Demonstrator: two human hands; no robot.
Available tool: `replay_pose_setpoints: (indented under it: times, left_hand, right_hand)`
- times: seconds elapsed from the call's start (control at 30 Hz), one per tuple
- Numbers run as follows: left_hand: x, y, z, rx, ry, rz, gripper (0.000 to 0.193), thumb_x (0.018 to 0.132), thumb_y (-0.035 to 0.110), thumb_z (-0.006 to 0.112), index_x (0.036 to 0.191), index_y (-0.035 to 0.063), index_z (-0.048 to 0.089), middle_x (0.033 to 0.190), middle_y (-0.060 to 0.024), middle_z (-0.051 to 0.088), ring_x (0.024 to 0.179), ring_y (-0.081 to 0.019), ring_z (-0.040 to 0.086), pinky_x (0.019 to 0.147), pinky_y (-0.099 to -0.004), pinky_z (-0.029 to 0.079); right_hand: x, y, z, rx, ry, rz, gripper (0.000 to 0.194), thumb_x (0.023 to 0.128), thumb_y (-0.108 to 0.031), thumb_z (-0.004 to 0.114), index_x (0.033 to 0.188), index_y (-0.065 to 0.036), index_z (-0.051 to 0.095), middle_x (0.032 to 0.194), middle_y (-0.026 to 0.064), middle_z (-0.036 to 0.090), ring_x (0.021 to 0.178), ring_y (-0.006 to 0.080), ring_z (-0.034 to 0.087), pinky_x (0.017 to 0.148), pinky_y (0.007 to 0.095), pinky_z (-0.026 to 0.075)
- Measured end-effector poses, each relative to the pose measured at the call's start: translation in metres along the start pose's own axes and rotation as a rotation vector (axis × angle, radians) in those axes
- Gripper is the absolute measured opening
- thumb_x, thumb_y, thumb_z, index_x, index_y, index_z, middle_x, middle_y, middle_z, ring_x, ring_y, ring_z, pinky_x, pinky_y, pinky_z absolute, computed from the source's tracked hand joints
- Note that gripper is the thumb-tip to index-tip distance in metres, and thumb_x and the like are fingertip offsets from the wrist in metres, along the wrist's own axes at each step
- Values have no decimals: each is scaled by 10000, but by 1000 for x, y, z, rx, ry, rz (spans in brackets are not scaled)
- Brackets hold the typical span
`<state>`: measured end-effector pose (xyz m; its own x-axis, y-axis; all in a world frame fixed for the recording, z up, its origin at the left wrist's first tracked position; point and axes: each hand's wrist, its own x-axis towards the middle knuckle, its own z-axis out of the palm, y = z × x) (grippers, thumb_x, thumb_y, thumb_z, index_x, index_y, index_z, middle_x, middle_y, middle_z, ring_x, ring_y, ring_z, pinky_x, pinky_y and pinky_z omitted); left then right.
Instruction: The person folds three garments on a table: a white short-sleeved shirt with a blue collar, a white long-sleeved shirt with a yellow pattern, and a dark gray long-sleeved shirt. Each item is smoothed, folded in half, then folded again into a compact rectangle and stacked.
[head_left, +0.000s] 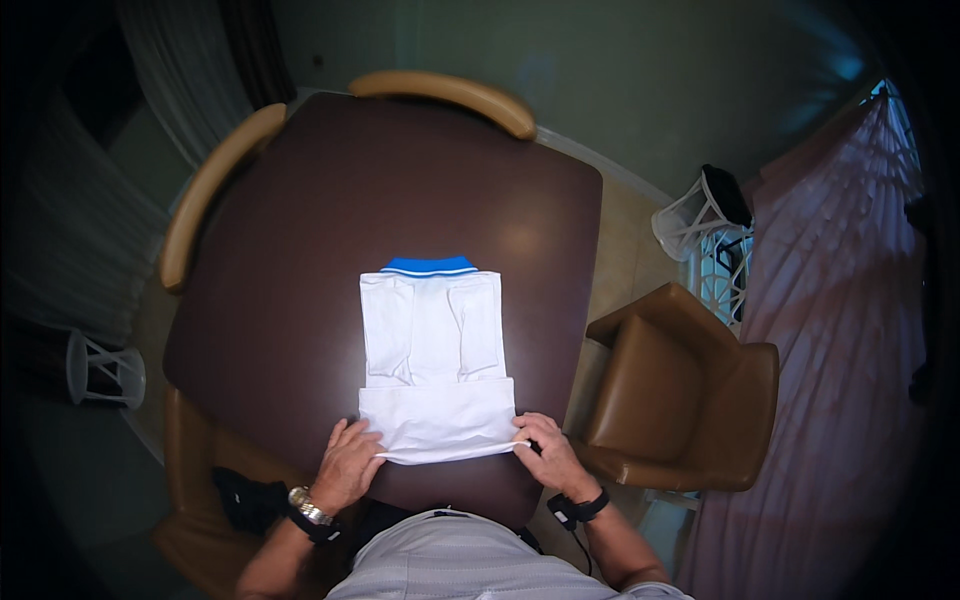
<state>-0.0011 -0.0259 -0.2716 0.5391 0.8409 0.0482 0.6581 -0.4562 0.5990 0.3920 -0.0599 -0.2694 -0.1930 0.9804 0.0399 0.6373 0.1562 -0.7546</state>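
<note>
A white polo shirt with a blue collar lies face down on the dark brown table, its collar towards the far side. Both sides and sleeves are folded in over the back, and the bottom part is turned up as a wide band. At the near left corner of that band, my left hand grips the folded edge between thumb and fingers. My right hand pinches the near right corner. The near edge is slightly lifted and creased between the two hands.
A brown leather chair stands at the table's right side. Two tan chair backs line the far and left edges. Another chair at the near left holds a black cloth item. White wire-frame stands are on the floor; a pink curtain hangs right.
</note>
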Motion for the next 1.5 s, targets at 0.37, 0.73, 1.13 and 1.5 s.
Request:
replay_pose_setpoints:
  times: [0.37, 0.73, 1.13, 1.5]
  left_hand:
    - [166, -103, -46, -630, 12, -300, 236, 1063, 262, 686, 1145, 41, 705, 970, 36, 678, 888, -53, 598, 795, -268, 522]
    - [181, -146, 43, -1043, 281, -565, 285, 1017, 109, 729, 1255, -20, 642, 1046, -67, 766, 905, -98, 709, 785, -271, 571]
    - [180, -99, 41, 105, 518, -119, 407, 928, 122, 769, 1303, 29, 640, 1408, -228, 588, 1325, -412, 558, 1093, -506, 471]
    - [183, -133, 47, 268, 200, -243, 552, 1043, 302, 662, 1537, 87, 542, 1688, -280, 361, 1595, -443, 294, 1289, -652, 178]
  right_hand:
    - [188, 37, -30, 483, 67, 390, 152, 1040, -169, 707, 1095, -31, 678, 926, -84, 608, 807, 17, 510, 717, 208, 440]
    - [201, 110, 45, 158, 360, 569, 502, 891, -203, 799, 1320, 1, 638, 966, 72, 779, 919, 188, 747, 893, 348, 593]
    - [173, 24, 93, -473, 362, -23, 515, 865, -80, 794, 1355, -60, 637, 1439, 220, 555, 1387, 431, 492, 1159, 544, 403]
    - [175, 23, 122, -493, 205, -33, 555, 917, -184, 786, 1423, -47, 605, 1567, 247, 467, 1496, 447, 408, 1237, 596, 312]
